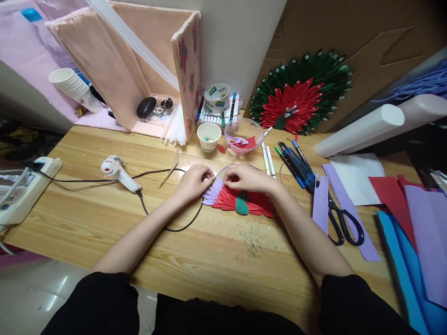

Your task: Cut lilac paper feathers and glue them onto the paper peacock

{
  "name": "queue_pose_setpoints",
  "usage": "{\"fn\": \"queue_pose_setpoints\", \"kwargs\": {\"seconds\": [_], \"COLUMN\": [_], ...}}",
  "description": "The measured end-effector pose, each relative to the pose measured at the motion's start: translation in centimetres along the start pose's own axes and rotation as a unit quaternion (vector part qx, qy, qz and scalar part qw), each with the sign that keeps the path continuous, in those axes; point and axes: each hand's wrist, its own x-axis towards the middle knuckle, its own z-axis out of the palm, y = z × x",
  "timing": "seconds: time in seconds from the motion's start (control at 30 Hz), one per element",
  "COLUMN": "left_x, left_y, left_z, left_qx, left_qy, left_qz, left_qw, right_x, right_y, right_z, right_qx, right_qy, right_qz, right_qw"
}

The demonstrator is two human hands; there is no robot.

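Note:
A half-round paper fan [226, 199] of overlapping red and purple petals lies on the wooden table in front of me, with a green leaf [241, 205] at its lower edge. My left hand [196, 181] is at the fan's purple left end, its thumb and index finger pinched together at the outer petals. My right hand [240, 177] rests over the top of the fan, fingers curled and touching near the purple and red petals. Whatever lies between the fingertips of either hand is too small or hidden to make out.
A white glue gun [120, 173] with a black cord lies left. Behind the hands are a paper cup [208, 137] and a clear bowl [244, 136] of petals. Scissors [344, 223], markers [293, 163] and coloured paper [426, 232] lie right. A finished-looking red and green fan [303, 93] leans behind.

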Motion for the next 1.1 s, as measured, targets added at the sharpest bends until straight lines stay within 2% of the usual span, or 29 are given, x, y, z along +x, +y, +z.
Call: {"fn": "queue_pose_setpoints", "kwargs": {"seconds": [0.2, 0.5, 0.63, 0.77, 0.83, 0.97, 1.1], "left_x": [-0.1, -0.2, -0.2, -0.2, -0.2, -0.3, -0.3], "left_y": [0.0, 0.2, 0.2, 0.4, 0.6, 0.9, 1.0], "left_z": [0.3, 0.4, 0.5, 0.7, 0.8, 1.0, 1.1], "left_qx": [-0.001, 0.007, -0.012, -0.045, -0.044, -0.024, -0.019], "left_qy": [0.011, 0.023, 0.031, 0.067, 0.060, 0.046, 0.052], "left_qz": [0.001, -0.002, -0.001, -0.020, -0.019, -0.022, -0.036], "left_qw": [1.000, 1.000, 0.999, 0.997, 0.997, 0.998, 0.998], "right_x": [0.0, -0.1, -0.2, -0.6, -0.9, -1.0, -0.8], "right_y": [-0.2, -0.8, -0.9, -0.4, 0.1, 0.8, 1.0], "right_z": [-0.1, 0.0, -0.5, -1.4, -1.9, -2.2, -2.1], "right_qx": [-0.069, -0.096, -0.087, -0.077, -0.081, -0.081, -0.061], "right_qy": [-0.007, -0.020, -0.022, 0.028, 0.040, 0.032, 0.024], "right_qz": [-0.065, -0.095, -0.077, -0.029, 0.001, 0.051, 0.063], "right_qw": [0.996, 0.991, 0.993, 0.996, 0.996, 0.995, 0.996]}}
